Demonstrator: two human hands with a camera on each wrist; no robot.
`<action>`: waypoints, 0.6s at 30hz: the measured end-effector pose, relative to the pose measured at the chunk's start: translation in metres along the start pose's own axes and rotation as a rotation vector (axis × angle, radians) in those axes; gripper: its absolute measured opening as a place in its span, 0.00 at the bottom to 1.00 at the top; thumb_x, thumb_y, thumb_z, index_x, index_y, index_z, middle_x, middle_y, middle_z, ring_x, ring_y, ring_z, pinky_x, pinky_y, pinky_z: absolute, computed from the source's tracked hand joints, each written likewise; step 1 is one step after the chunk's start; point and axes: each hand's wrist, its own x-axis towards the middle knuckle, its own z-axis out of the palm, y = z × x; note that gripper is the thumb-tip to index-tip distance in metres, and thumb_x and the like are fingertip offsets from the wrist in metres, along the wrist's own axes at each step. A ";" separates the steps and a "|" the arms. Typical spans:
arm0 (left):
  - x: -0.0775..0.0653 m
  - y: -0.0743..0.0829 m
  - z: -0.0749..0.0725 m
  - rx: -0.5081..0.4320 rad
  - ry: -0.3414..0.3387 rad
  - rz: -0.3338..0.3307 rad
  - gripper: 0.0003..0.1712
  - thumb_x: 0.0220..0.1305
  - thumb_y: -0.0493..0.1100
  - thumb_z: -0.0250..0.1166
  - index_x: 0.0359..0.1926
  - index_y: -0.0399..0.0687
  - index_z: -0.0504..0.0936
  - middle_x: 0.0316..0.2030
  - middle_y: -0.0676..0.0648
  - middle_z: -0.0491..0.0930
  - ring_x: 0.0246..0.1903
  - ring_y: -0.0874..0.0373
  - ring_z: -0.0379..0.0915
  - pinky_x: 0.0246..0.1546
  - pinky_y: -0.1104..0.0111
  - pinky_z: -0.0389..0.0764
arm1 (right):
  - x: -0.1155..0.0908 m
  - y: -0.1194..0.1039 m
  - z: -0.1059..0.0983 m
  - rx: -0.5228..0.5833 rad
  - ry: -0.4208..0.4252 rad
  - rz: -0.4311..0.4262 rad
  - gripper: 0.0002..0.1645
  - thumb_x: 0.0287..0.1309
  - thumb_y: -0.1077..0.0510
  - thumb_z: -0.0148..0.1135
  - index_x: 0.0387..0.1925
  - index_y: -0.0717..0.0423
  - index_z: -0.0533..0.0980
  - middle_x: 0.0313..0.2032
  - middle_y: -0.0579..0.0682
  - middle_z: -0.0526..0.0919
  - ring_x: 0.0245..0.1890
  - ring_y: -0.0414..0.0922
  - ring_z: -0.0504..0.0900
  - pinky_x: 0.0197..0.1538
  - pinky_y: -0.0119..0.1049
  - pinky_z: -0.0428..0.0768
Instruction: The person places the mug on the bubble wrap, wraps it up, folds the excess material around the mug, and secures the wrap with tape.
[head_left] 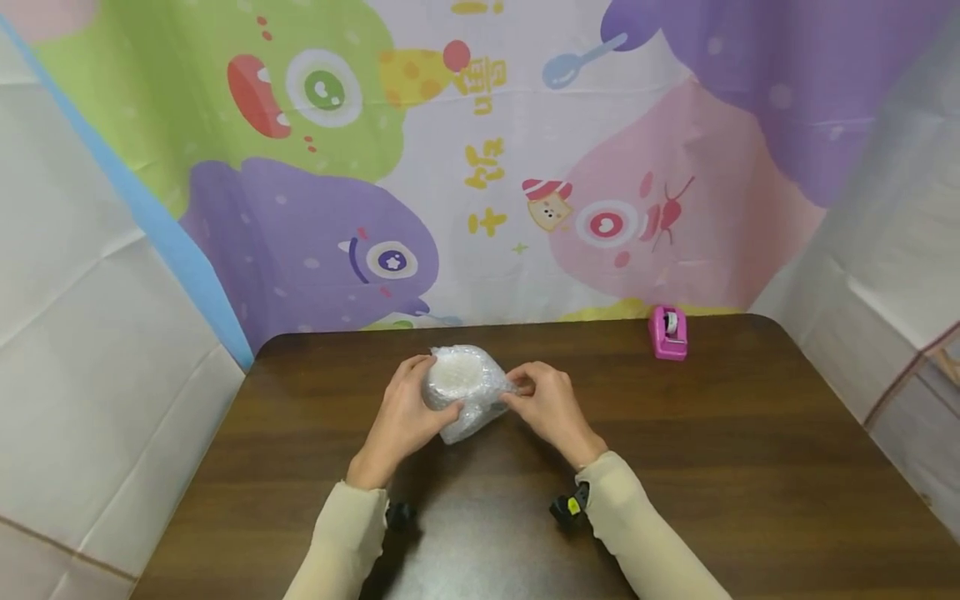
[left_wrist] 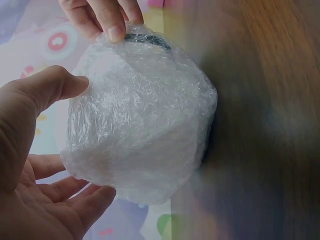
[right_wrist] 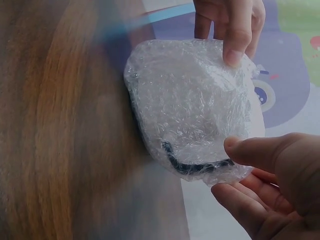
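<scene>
A round white object wrapped in clear bubble wrap (head_left: 472, 398) is held between both hands just over the table. A dark curved strip (right_wrist: 197, 166) shows through the plastic at its right end; its exact kind is hidden by the wrap. My left hand (head_left: 407, 412) grips the left side, thumb in front and fingers around the far side. With thumb and fingertips my right hand (head_left: 549, 406) pinches the gathered plastic at the right end, beside the dark strip. In the left wrist view the bundle's near face looks creased and shiny.
A pink tape dispenser (head_left: 669, 333) stands at the table's back right. The dark wooden table (head_left: 712, 467) ends at a cartoon-printed curtain (head_left: 480, 275) behind it. Pale fabric panels (head_left: 97, 333) rise on both sides. Small dark devices (head_left: 572, 505) are strapped at the wrists.
</scene>
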 end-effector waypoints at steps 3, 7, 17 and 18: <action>0.000 -0.003 -0.002 -0.005 0.010 0.007 0.46 0.49 0.48 0.80 0.65 0.29 0.74 0.65 0.32 0.73 0.63 0.36 0.73 0.65 0.46 0.76 | 0.002 -0.003 0.002 0.001 -0.003 -0.001 0.14 0.52 0.63 0.79 0.41 0.59 0.85 0.41 0.55 0.87 0.38 0.48 0.90 0.39 0.34 0.89; -0.001 -0.005 -0.003 -0.008 0.011 0.006 0.45 0.49 0.48 0.80 0.65 0.29 0.74 0.65 0.32 0.73 0.63 0.35 0.73 0.65 0.46 0.76 | 0.003 -0.005 0.003 -0.002 -0.008 0.005 0.14 0.51 0.63 0.79 0.41 0.59 0.85 0.41 0.54 0.87 0.37 0.48 0.90 0.39 0.35 0.89; 0.003 -0.008 -0.006 -0.006 0.008 0.004 0.46 0.50 0.48 0.79 0.66 0.28 0.73 0.65 0.31 0.72 0.64 0.35 0.72 0.66 0.46 0.75 | 0.009 -0.004 0.006 -0.018 -0.012 -0.021 0.14 0.52 0.62 0.79 0.41 0.59 0.85 0.41 0.54 0.87 0.38 0.49 0.90 0.40 0.36 0.89; 0.003 -0.008 -0.006 -0.005 0.007 0.002 0.46 0.50 0.48 0.79 0.66 0.28 0.73 0.65 0.31 0.72 0.64 0.35 0.72 0.66 0.46 0.75 | 0.010 -0.004 0.006 -0.021 -0.014 -0.019 0.14 0.52 0.62 0.80 0.41 0.58 0.86 0.41 0.54 0.87 0.38 0.48 0.90 0.40 0.36 0.89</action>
